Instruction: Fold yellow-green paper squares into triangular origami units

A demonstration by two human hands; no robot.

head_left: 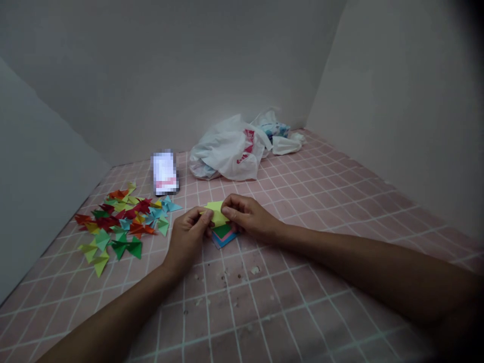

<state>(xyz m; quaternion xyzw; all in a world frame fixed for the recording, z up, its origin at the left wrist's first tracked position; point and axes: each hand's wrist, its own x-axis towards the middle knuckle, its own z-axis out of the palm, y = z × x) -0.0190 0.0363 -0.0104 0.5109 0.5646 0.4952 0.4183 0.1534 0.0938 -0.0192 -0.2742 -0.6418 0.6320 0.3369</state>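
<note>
A yellow sheet of origami paper (217,214) is held up between my two hands, just above the surface. My left hand (191,233) pinches its left side between thumb and fingers. On the other side my right hand (247,214) grips the right edge, fingers curled. Below the yellow sheet lies a small stack of coloured paper (226,240), with green, pink and blue edges showing; its upper part is hidden. Left of my left hand spreads a pile of folded paper pieces (120,221) in red, orange, yellow, green and light blue.
A pixelated phone (165,172) stands behind the folded pieces. Further back, a white plastic bag (229,148) with red print sits near the wall, beside a blue-patterned packet (278,130). Small scraps (255,270) dot the pink checked surface (333,322). Walls rise on both sides.
</note>
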